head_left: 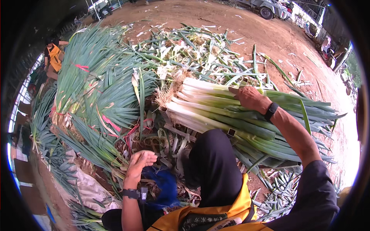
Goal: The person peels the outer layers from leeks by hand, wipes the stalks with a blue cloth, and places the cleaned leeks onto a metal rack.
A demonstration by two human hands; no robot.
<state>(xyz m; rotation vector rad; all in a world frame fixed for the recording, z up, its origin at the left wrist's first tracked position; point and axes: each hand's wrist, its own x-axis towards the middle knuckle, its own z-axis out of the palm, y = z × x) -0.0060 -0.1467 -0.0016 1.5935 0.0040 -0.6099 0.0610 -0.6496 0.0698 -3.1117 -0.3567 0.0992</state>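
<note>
In the head view, long white-and-green leeks lay beyond the black-trousered knee. The right hand touched them, its closure impossible to tell; the left hand was empty, unclenched. Light pressure was advisable, against bruising.

Vehicle parked on brown dirt; pale sack; co-worker in orange.

The right hand rests on the leeks, root ends left, green leaves right; the left hand, outstretched, is apart from them, near a blue cloth; tied bundles spread on the left; trimmings litter the brown ground beyond; a co-worker in orange is at far left.
</note>
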